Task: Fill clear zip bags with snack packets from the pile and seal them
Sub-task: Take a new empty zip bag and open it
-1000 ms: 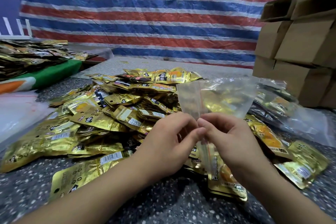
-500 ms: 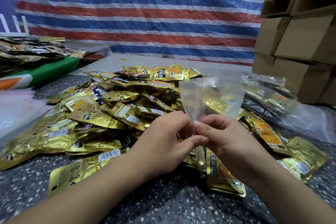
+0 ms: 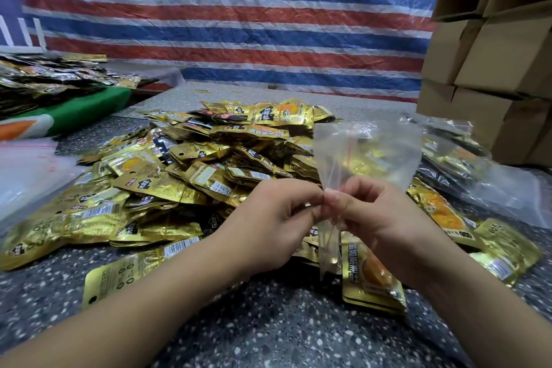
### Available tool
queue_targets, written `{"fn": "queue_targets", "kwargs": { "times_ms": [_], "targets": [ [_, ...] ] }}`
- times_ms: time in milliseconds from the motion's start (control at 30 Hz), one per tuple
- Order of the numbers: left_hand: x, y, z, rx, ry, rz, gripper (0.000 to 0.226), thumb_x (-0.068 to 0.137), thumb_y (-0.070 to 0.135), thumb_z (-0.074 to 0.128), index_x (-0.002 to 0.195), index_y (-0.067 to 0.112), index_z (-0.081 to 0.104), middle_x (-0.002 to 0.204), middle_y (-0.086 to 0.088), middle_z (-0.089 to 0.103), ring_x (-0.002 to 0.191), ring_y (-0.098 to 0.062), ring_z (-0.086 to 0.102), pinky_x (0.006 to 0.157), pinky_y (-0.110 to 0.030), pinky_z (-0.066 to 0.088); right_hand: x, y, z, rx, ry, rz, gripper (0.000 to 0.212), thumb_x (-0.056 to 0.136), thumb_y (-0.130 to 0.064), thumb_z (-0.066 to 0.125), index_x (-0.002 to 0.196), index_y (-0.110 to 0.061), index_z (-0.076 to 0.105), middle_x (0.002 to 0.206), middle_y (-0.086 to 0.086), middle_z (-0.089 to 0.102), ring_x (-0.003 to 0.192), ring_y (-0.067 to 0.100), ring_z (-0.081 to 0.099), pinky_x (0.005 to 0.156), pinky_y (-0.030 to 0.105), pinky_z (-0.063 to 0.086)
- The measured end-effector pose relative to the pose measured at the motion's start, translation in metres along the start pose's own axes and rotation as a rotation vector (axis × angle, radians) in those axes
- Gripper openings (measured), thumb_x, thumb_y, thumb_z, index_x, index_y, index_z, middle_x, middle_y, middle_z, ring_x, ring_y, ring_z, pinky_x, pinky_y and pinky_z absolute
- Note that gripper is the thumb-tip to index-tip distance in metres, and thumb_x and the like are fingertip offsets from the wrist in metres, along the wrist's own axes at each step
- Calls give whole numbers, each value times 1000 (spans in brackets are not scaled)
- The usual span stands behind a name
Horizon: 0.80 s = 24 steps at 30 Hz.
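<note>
Head view, centre of frame: clear zip bag pinched at its mouth by left hand and right hand, apparently empty. Snack packets piled on desk, centre left. Filling and sealing not yet begun.

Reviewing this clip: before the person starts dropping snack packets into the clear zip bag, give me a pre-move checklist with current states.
1. Clear zip bag held off the table: ok, both hands pinch it at its red zip line.
2. Left hand grip: ok, fingers pinch the bag edge.
3. Right hand grip: ok, pinching the same spot.
4. Bag mouth opened: cannot tell; no gap between its sides shows.
5. Bag empty: ok, only the pile shows through it.
6. Snack packet pile near the hands: ok, right beside the left hand.
</note>
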<state>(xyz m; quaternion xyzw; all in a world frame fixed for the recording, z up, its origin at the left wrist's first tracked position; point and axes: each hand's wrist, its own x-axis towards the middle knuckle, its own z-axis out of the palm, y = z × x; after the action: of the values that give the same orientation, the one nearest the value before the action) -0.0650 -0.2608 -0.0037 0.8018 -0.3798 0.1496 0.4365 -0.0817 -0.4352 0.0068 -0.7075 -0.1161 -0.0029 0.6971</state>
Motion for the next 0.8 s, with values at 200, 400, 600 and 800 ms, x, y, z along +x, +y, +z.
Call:
{"fn": "queue_targets", "kwargs": {
  "times_ms": [200,400,600,800],
  "targets": [
    [4,-12,-12,5,199,-222,23,101,23,50,84,21,64,60,5,62,43,0,46,43,-13,31,2,-4,-13,-37,355,-153,38,87,-16,70,52,-25,58,52,-2,56,46,12,51,44,24,44],
    [-2,-1,-8,227,189,-5,44,98,20,51,140,31,45,72,10,61,51,-7,50,49,-24,42,2,0,-14,-137,459,-225,36,89,-1,54,57,-16,49,45,3,54,41,19,56,41,25,46],
    [-10,21,-5,378,0,215,44,94,59,43,115,27,64,63,12,56,53,-4,49,49,-27,45,4,1,-11,-74,482,-176,22,89,0,52,67,-4,48,48,7,52,39,17,56,41,25,46],
    [-10,17,3,445,-104,150,25,97,46,44,93,25,58,74,9,61,63,-8,54,57,-34,48,8,4,-15,-61,514,-95,22,89,-3,52,67,-7,50,50,11,51,42,20,55,41,28,46]
  ]
}}
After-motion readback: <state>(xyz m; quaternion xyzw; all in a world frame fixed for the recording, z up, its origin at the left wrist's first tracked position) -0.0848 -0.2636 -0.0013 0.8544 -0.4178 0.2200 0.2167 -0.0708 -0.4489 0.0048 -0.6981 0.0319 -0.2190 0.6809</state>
